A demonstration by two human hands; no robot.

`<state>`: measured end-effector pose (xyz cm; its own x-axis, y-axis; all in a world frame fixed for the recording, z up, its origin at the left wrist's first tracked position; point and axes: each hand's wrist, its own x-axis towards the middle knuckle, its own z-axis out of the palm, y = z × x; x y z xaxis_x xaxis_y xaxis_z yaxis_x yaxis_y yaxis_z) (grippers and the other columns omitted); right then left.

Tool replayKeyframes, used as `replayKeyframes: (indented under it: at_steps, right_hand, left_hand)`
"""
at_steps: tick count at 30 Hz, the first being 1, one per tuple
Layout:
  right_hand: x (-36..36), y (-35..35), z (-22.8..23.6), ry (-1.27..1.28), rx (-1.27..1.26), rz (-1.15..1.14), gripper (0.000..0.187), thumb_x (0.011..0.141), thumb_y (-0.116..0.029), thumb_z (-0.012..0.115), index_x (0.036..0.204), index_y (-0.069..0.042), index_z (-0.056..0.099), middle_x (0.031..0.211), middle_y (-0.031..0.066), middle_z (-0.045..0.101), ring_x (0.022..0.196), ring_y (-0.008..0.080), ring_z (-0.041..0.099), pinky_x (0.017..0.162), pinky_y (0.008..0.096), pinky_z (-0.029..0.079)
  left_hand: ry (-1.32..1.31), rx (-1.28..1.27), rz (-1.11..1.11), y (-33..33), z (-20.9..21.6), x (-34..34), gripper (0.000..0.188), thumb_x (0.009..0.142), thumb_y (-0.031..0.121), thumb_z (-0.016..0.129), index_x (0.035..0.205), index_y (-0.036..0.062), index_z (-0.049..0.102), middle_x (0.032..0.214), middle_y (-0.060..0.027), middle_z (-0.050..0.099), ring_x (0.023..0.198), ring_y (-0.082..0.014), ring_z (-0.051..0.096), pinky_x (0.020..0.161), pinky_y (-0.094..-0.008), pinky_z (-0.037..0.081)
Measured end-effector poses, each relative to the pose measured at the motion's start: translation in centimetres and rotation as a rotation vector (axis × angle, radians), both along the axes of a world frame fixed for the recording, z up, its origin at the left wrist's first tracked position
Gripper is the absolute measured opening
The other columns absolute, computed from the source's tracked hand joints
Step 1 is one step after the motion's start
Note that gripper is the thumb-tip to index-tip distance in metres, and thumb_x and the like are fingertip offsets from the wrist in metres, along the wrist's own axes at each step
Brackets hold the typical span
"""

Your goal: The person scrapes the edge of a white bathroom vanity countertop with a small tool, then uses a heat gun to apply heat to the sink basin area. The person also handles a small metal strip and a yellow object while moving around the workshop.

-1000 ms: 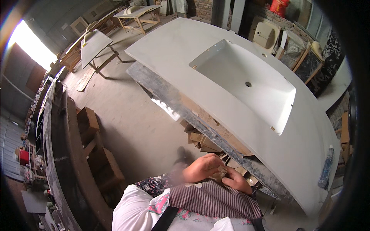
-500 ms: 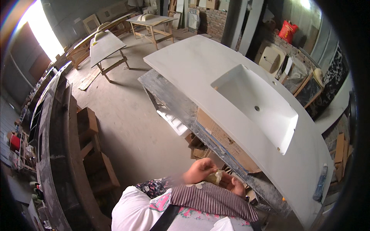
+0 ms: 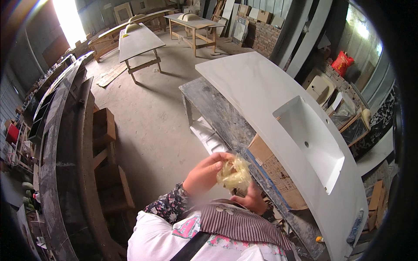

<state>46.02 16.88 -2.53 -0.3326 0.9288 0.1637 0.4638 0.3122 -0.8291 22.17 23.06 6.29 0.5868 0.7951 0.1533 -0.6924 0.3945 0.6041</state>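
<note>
A crumpled wad of yellowish see-through film (image 3: 234,173) is between my two hands, in front of my chest. My left hand (image 3: 203,175) pinches its left side with thumb and fingers. At its lower right, my right hand (image 3: 253,199) is closed against it, with most of the fingers hidden behind the wad. To the right stands a white marbled countertop (image 3: 244,82) with a rectangular sink basin (image 3: 300,126) set into it. The countertop rests on a dusty dark workbench (image 3: 213,102). Neither hand touches the countertop.
A cardboard box (image 3: 272,174) is tucked under the countertop. A blue tube (image 3: 355,226) lies on the countertop's near right end, and a small yellow-capped thing (image 3: 319,239) sits by its edge. Along my left runs a long dark bench (image 3: 61,165). Wooden-legged tables (image 3: 141,43) stand farther back.
Both hands have risen and moved away from my body with the film, which now shows larger and looser between them. The view has shifted, so the countertop appears farther right.
</note>
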Motion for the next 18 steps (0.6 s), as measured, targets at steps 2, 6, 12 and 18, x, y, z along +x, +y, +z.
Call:
replayKeyframes:
  at_steps: [2,6,12,18]
  right_hand:
    - [-2.2,1.3,0.5,-0.084,-0.014,0.144,0.061,0.084,-0.026,0.072,0.133,0.0,0.046,0.127,0.021,0.055,0.118,0.0319,0.053,0.1,0.0407,0.042]
    - [-4.5,1.7,-0.2,0.127,-0.221,0.115,0.028,0.09,-0.015,0.066,0.112,0.0,0.059,0.085,0.0097,0.069,0.079,0.0192,0.065,0.074,0.0295,0.052]
    - [-5.5,1.8,1.3,0.504,-0.244,-0.193,0.012,0.095,-0.011,0.06,0.102,-0.001,0.06,0.092,0.0061,0.069,0.083,0.01,0.063,0.074,0.0233,0.051]
    - [-11.0,3.6,4.7,0.698,-0.073,-0.033,0.011,0.096,-0.003,0.048,0.099,0.0,0.058,0.112,0.0131,0.062,0.111,0.0195,0.058,0.097,0.0327,0.044]
  left_hand:
    - [0.004,0.019,0.017,0.1,0.5,-1.5,0.045,0.095,0.023,0.055,0.13,-0.0041,0.046,0.127,-0.0143,0.055,0.118,-0.0249,0.054,0.1,-0.037,0.043]
    - [0.013,0.023,0.211,0.5,0.0,-6.3,0.043,0.095,0.022,0.053,0.128,-0.0044,0.048,0.123,-0.0127,0.057,0.114,-0.024,0.056,0.097,-0.0374,0.044]
    - [0.219,-0.024,0.422,0.5,-4.4,-10.9,0.033,0.098,0.015,0.053,0.127,-0.0019,0.049,0.12,-0.0094,0.057,0.112,-0.0199,0.055,0.097,-0.0342,0.044]
    - [0.471,0.113,0.263,-0.8,-8.3,-10.2,0.042,0.096,0.011,0.059,0.133,-0.001,0.045,0.125,-0.0095,0.055,0.117,-0.0175,0.052,0.102,-0.0324,0.041]
